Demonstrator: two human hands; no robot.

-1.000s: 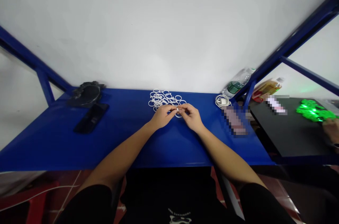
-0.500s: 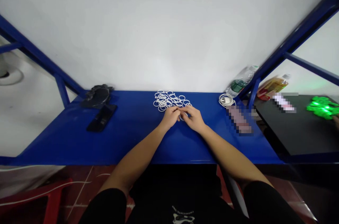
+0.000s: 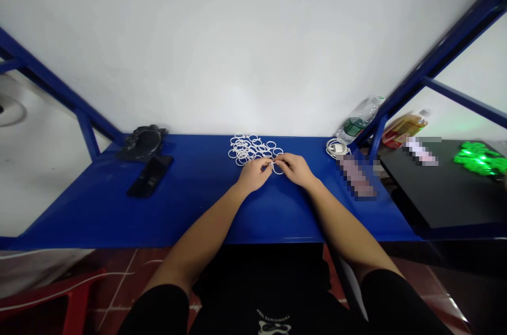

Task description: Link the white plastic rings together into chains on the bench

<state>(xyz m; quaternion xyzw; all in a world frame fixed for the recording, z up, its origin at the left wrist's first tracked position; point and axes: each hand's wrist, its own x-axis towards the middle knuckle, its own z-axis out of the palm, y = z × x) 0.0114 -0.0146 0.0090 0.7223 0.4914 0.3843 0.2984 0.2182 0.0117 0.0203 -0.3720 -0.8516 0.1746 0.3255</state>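
My left hand (image 3: 254, 174) is closed in a pinch at the small end of a thin white ring (image 3: 279, 171). On the other side my right hand (image 3: 296, 168) pinches the same ring near that spot, its fingertips almost meeting those of the left. The ring's loop hangs below the right fingers, close to the blue tabletop; the exact grip is partly hidden by the fingers. Just beyond both hands lies a loose pile of similar white rings (image 3: 242, 151), several overlapping, some with a small knob on them.
On the blue table (image 3: 190, 208), a black phone (image 3: 150, 176) and a dark bundle (image 3: 144, 142) lie left. To the right are a coiled white cable (image 3: 336, 148), a plastic bottle (image 3: 358, 122) and a blurred-out object (image 3: 356, 176). Blue frame bars rise on both sides.
My hands have drawn slightly apart at the fingertips, the right one moving a little right and away from me. The held ring's loop now shows more clearly.
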